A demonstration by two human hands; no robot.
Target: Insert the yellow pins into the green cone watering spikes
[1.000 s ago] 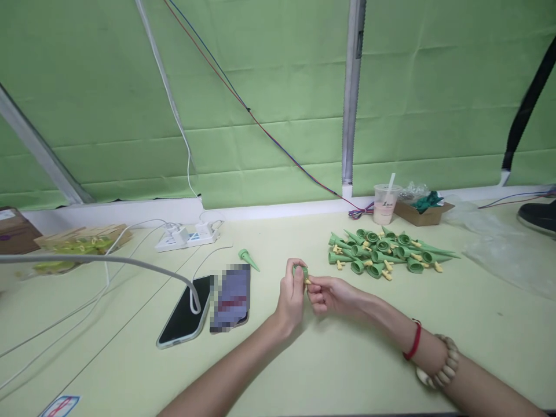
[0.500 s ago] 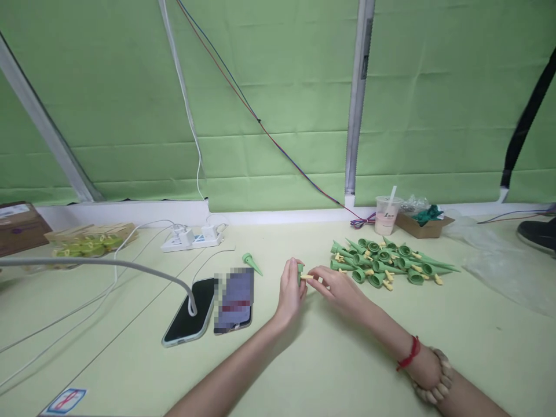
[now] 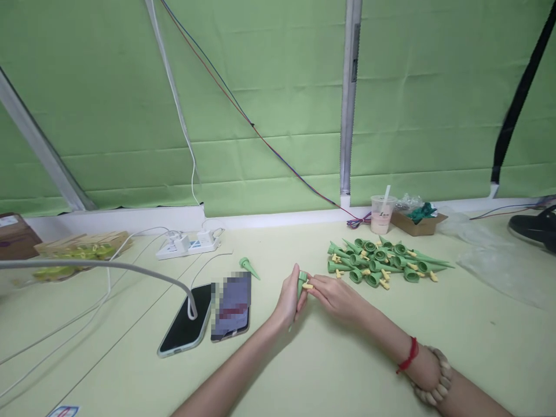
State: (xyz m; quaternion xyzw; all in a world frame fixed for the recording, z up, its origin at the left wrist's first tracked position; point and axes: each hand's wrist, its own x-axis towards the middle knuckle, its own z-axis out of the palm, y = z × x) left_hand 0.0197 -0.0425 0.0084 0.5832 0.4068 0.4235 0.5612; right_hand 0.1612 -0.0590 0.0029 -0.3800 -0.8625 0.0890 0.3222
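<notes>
My left hand grips a green plastic cone spike just above the pale green table. The fingers of my right hand pinch a small yellow piece that sticks out of the spike's side. Both hands meet at the middle of the table. A pile of several like green spikes with yellow pieces lies just beyond and right of my right hand. One single green spike lies alone to the left of my hands.
Two phones lie left of my hands, one on a grey cable. Behind them is a white power strip. A drink cup and a small cardboard box stand at the back right, clear plastic bags beyond.
My hands have sunk a little toward the table and the green spike now points downward in my left hand. The right fingers stay on the yellow piece.
</notes>
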